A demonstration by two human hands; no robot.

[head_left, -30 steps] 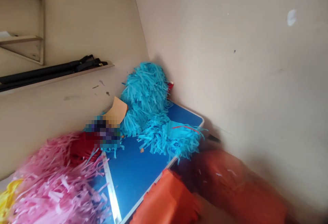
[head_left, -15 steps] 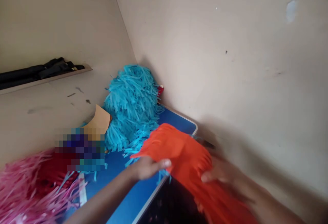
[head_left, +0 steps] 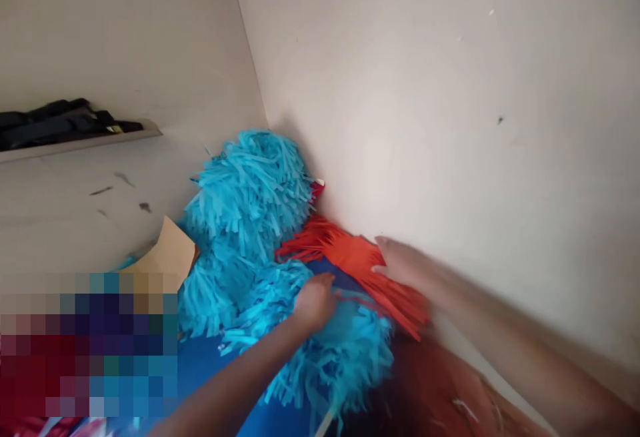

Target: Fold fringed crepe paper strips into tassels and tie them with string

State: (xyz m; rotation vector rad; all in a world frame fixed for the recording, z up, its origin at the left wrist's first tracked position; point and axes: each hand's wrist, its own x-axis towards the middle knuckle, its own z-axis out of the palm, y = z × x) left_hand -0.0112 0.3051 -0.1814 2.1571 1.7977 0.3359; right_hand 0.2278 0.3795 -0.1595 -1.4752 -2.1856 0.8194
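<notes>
My left hand [head_left: 314, 301] is curled on the front bundle of turquoise fringed paper [head_left: 325, 350] at the corner of a blue table [head_left: 220, 377]; its fingertips are hidden, so a grip is unclear. My right hand [head_left: 400, 265] lies along the wall with fingers stretched, pressed on a strip of orange fringed paper [head_left: 360, 263] that rests on the table's far corner. A bigger heap of turquoise fringe [head_left: 250, 190] stands behind, in the room's corner.
Two beige walls [head_left: 425, 90] meet right behind the table. A brown card [head_left: 167, 257] leans beside the turquoise heap. A ledge with black straps [head_left: 60, 123] runs along the left wall. More orange material [head_left: 440, 390] lies low at the right.
The orange fringe went from in front of the table up onto its far corner against the wall. Both hands moved forward with it; the left hand now rests on the turquoise bundle.
</notes>
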